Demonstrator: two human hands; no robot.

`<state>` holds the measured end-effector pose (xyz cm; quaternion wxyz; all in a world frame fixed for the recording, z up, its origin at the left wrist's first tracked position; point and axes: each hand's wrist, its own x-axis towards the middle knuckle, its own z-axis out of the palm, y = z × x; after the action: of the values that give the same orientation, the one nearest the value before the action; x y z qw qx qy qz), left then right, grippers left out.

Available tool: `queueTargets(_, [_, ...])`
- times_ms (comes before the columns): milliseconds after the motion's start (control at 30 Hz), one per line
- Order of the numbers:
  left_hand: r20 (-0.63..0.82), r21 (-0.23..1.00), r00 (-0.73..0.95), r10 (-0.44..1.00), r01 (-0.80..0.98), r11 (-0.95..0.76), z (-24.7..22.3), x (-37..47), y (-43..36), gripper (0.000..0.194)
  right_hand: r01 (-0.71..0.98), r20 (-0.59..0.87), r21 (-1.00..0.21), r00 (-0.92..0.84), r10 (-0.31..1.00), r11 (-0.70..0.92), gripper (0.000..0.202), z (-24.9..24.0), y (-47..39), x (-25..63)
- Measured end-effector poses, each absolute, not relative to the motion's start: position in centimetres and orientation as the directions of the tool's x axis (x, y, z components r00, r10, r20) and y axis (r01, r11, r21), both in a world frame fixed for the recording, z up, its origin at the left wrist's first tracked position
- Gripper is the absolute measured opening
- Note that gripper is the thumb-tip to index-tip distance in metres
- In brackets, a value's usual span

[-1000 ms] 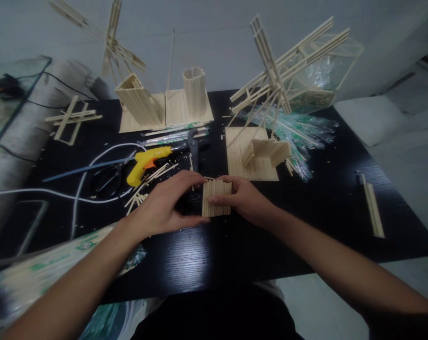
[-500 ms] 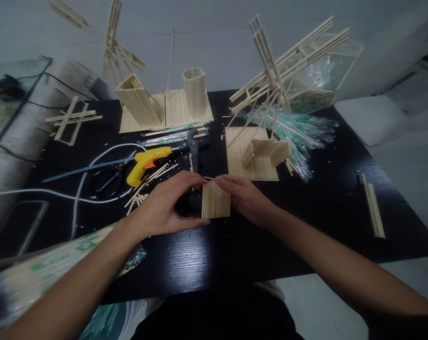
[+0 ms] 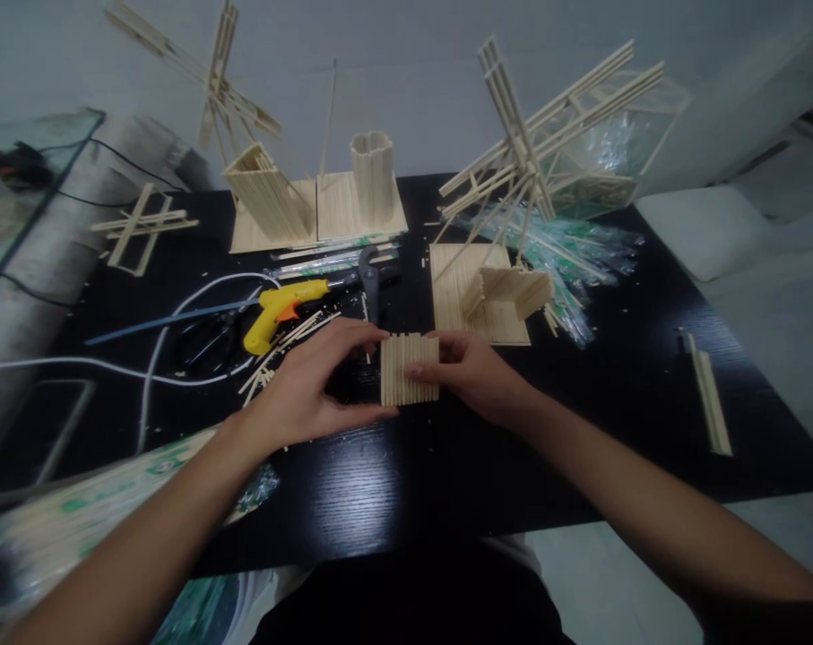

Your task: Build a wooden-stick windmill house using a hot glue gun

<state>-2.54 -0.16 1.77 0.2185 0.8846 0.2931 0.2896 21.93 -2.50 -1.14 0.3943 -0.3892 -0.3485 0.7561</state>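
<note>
Between my two hands is a small panel of wooden sticks (image 3: 396, 376), set side by side, with an uneven far edge. My left hand (image 3: 318, 381) grips its left side, the thumb at the near corner and the fingers at the far corner. On the right, my right hand (image 3: 477, 372) pinches it, thumb lying across the face and fingers behind, partly hidden. Left of the panel lies a yellow glue gun (image 3: 278, 313), with loose sticks (image 3: 291, 345) beside it. A dark-handled tool (image 3: 369, 282) rests just beyond the panel.
At the back stand a square stick tower (image 3: 268, 197) and a round one (image 3: 372, 179). A windmill-like stick frame (image 3: 523, 161) rises behind a base with low walls (image 3: 446, 291). A white cable (image 3: 154, 376) curls at left. Bagged sticks (image 3: 574, 251) lie at right.
My right thumb has moved from the panel's far edge down onto its face. The panel has shifted slightly away from me, and my left hand keeps its grip.
</note>
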Motion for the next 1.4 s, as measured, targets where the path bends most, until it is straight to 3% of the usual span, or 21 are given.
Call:
queueTargets(167, [0.324, 0.563, 0.681, 0.657, 0.419, -0.712, 1.4, -2.5, 0.0, 0.079, -0.253, -0.283, -0.898, -0.295, 0.913, -0.360, 0.032, -1.2, -2.4, 22.0])
queueTargets(267, [0.304, 0.588, 0.676, 0.671, 0.422, -0.691, 1.2, -2.4, 0.1, 0.090, -0.158, -0.152, -0.972, -0.146, 0.978, -0.175, 0.030, -1.3, -2.2, 22.2])
queueTargets(333, [0.332, 0.600, 0.645, 0.688, 0.419, -0.682, 1.1, -2.5, 0.2, 0.077, -0.026, -0.018, -0.999, -0.059, 0.998, -0.020, 0.025, -1.4, -2.3, 22.3])
queueTargets(467, [0.365, 0.575, 0.617, 0.697, 0.439, -0.690, 0.8, -2.5, 0.2, 0.025, 0.158, 0.130, -0.978, -0.041, 0.991, 0.135, 0.017, -1.8, -2.6, 22.1])
queueTargets(567, [0.391, 0.553, 0.637, 0.664, 0.415, -0.723, 0.7, -2.3, 0.2, 0.016, 0.206, 0.165, -0.963, -0.074, 0.984, 0.177, 0.015, -2.1, -2.8, 21.9])
queueTargets(900, [0.385, 0.553, 0.616, 0.688, 0.442, -0.706, 0.4, -2.1, 0.2, 0.011, 0.283, 0.200, -0.933, -0.100, 0.975, 0.221, 0.025, -2.3, -2.9, 21.7])
queueTargets(1300, [0.332, 0.601, 0.623, 0.709, 0.439, -0.667, 0.3, -2.2, 0.2, 0.018, 0.304, 0.130, -0.940, -0.098, 0.987, 0.154, 0.026, -2.3, -2.8, 21.7])
queueTargets(1400, [0.372, 0.616, 0.502, 0.781, 0.496, -0.612, 1.0, -3.0, 0.4, 0.016, 0.282, 0.110, -0.952, -0.065, 0.992, 0.124, 0.025, -2.4, -2.6, 21.8])
